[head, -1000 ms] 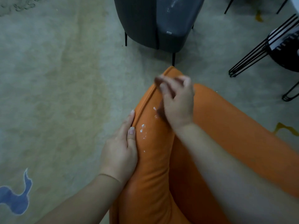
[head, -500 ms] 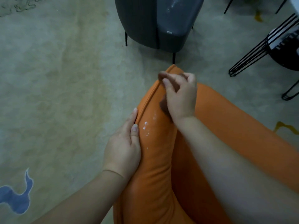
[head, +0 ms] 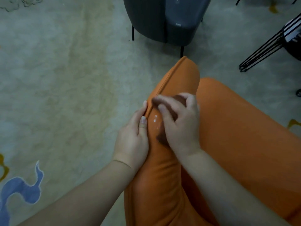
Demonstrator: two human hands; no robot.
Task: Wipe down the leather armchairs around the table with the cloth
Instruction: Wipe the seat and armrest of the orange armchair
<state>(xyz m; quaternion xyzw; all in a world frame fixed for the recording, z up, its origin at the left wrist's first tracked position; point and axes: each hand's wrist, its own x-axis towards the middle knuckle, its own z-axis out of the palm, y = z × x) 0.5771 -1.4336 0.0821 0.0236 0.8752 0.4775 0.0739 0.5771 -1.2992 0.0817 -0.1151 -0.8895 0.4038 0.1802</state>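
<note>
Down the orange armchair (head: pixel 244 136) arm our right hand (head: pixel 180 124), fingers clamped on the cloth (head: pixel 162 137), slides toward droplets (head: pixel 155 120) it may smear, left hand (head: pixel 132 137) flat

Dim, flat, greenish indoor light; soft shadows only. Small glare spots on orange armchair (head: pixel 236 136). Motion blur on right hand (head: pixel 179 121) fingers. Wide-angle bending at edges.

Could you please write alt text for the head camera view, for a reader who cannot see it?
A person's right hand presses a brown cloth onto the arm of an orange leather armchair, beside small white droplets. The left hand rests flat along the arm's outer seam. A dark grey armchair stands beyond on a pale rug.
</note>
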